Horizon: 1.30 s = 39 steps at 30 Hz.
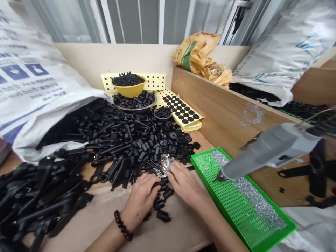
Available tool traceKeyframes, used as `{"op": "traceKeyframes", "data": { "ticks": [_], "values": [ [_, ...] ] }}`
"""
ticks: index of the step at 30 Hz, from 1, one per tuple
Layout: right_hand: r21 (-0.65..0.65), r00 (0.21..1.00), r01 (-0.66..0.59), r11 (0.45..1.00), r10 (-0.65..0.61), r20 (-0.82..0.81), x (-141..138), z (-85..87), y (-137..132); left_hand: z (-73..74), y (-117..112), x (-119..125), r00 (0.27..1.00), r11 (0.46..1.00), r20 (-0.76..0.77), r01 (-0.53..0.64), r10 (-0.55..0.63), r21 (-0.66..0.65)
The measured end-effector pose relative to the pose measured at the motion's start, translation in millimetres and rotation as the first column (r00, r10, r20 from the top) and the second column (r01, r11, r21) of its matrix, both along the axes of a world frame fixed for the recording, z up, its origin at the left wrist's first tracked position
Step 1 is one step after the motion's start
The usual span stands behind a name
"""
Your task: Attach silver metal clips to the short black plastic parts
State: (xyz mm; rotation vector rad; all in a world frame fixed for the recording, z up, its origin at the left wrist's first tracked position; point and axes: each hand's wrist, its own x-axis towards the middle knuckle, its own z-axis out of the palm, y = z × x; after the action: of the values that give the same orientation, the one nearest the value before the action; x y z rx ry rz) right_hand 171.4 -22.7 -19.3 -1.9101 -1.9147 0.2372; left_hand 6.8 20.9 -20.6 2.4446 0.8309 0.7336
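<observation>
My left hand [144,196], with a dark beaded bracelet [123,225] at the wrist, is closed round a small black plastic part [162,182], mostly hidden by the fingers. Close beside it, my right hand [185,183] has its fingertips bent together at a small pile of shiny metal clips [166,162]; whatever is between them is hidden. Several short black cylindrical parts [163,216] lie on the table between and below my hands. Just beyond my fingers, black cylinders and ribbed discs [163,142] spread out in a heap.
Long black handle-like parts [39,199] pile up at left, below a white sack [52,87]. Behind stand a yellow bowl [130,91] and sheets of black dots [183,108]. At right, a grey power screwdriver [262,150] hangs over a green tray [228,210] of screws [257,199].
</observation>
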Motion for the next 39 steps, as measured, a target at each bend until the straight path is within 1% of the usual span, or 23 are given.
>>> {"op": "traceKeyframes", "data": {
  "ticks": [3, 9, 15, 17, 20, 26, 29, 35, 39],
  "values": [
    [-0.058, 0.996, -0.006, 0.998, 0.011, 0.088, 1, 0.2, 13, -1.3, 0, 1, 1.000, 1.000, 0.004, 0.011, -0.011, 0.022],
    [-0.115, 0.987, -0.037, 0.993, 0.054, 0.150, -3, -3.7, 28, -6.2, 0, 3, 1.000, 1.000, 0.001, 0.015, -0.015, 0.006],
    [-0.150, 0.975, -0.023, 0.988, 0.055, 0.213, -10, 0.6, 34, -10.5, -1, 0, 0.999, 0.992, -0.025, 0.023, -0.020, 0.121],
    [-0.162, 0.972, -0.022, 0.987, 0.059, 0.227, -12, 1.6, 35, -9.4, 0, -3, 1.000, 0.990, -0.012, 0.017, -0.015, 0.141],
    [-0.178, 0.969, -0.028, 0.984, 0.070, 0.238, -12, 1.9, 36, -5.3, 4, -7, 1.000, 0.992, -0.003, 0.002, -0.002, 0.129],
    [-0.191, 0.968, -0.038, 0.981, 0.084, 0.238, -11, 4.6, 34, 0.9, 13, -12, 0.996, 0.997, -0.069, -0.056, 0.059, 0.048],
    [-0.209, 0.966, -0.024, 0.978, 0.076, 0.245, -15, 7.8, 36, 2.8, 16, -11, 0.993, 0.998, -0.109, -0.049, 0.052, 0.027],
    [-0.226, 0.970, 0.038, 0.973, 0.019, 0.242, -21, 8.8, 44, 4.8, 24, -5, 0.992, 0.997, -0.123, -0.033, 0.041, 0.063],
    [-0.193, 0.981, 0.011, 0.981, 0.027, 0.192, -16, 13.2, 38, 7.1, 28, 0, 0.994, 0.995, -0.103, -0.030, 0.040, 0.098]
  ]
}}
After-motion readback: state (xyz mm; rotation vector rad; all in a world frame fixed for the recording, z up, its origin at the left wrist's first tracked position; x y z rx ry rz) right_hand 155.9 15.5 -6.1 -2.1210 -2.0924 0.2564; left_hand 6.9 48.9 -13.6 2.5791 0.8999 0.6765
